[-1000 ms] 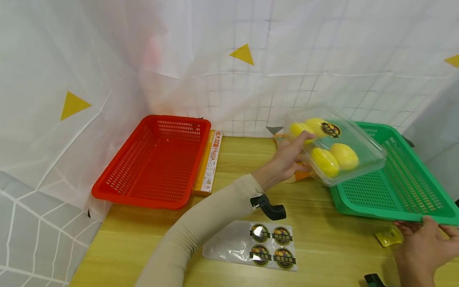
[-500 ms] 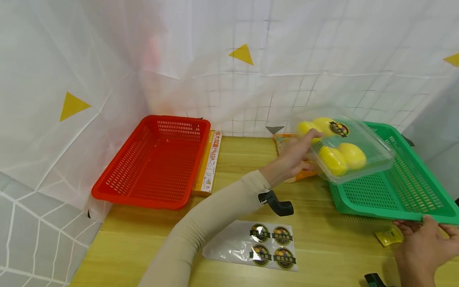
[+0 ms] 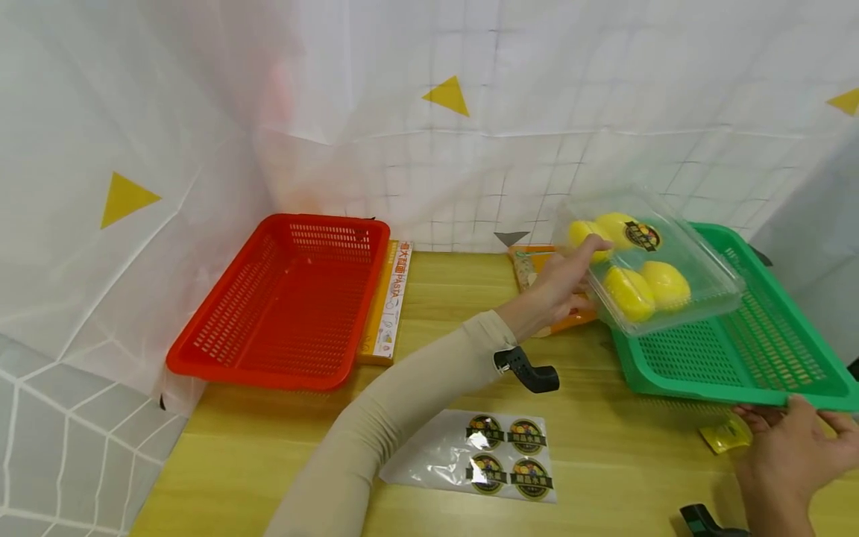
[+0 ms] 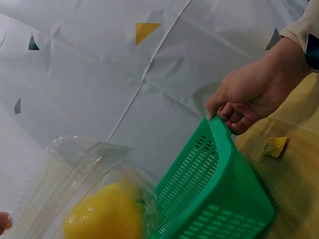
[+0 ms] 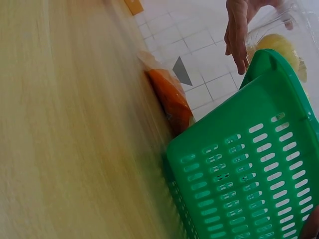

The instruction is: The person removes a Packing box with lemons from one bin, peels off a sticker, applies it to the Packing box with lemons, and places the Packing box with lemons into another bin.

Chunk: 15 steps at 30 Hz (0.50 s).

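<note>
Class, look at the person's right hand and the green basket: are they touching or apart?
Touching. In the left wrist view the right hand has its fingers curled over the rim of the green basket.

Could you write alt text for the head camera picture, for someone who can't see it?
A person's left hand holds a clear plastic box of yellow fruit over a green basket, whose near rim the right hand grips. An empty red basket sits left on the wooden table.

A staged recording booth: white gridded curtains (image 3: 470, 149) enclose a wooden table (image 3: 604, 462).
</note>
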### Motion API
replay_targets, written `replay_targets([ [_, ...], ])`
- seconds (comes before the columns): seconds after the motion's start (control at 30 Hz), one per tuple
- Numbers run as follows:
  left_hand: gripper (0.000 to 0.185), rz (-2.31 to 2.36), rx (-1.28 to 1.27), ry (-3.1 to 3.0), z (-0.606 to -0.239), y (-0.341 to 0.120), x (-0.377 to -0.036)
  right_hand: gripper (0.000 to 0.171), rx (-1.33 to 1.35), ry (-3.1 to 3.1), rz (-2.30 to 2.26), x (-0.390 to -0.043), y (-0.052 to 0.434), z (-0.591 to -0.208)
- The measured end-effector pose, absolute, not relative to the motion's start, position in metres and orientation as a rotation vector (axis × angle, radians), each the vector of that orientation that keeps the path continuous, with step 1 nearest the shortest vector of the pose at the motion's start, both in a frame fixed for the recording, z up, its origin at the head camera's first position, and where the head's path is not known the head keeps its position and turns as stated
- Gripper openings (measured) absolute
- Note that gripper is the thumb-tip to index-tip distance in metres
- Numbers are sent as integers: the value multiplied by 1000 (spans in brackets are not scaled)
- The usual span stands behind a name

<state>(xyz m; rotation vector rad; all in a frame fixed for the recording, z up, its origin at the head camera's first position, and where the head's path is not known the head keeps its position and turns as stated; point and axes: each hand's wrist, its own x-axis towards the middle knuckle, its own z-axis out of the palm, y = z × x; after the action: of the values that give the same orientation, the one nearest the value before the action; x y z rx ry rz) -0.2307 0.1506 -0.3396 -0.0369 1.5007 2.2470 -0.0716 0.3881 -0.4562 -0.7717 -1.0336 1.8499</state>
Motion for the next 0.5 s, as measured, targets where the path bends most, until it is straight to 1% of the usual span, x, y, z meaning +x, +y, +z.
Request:
replay_targets([
  [0.13, 63, 2239, -49, 1541, -341, 151, -233, 24, -763, -1052, 1836, -72, 387, -457],
  [0.2, 59, 2235, -50, 1548, -343, 152, -235, 25, -758, -1051, 1840, -72, 387, -457],
  [0.27, 51, 2229, -56, 1558, -344, 152, -236, 25, -758, -1049, 1845, -71, 387, -457],
  [0.37, 49, 2208, -74, 1567, -346, 152, -238, 25, -767, -1058, 1844, -71, 388, -457],
  [0.5, 62, 2169, -120, 1576, -348, 152, -239, 22, -771, -1054, 1840, -72, 388, -457],
])
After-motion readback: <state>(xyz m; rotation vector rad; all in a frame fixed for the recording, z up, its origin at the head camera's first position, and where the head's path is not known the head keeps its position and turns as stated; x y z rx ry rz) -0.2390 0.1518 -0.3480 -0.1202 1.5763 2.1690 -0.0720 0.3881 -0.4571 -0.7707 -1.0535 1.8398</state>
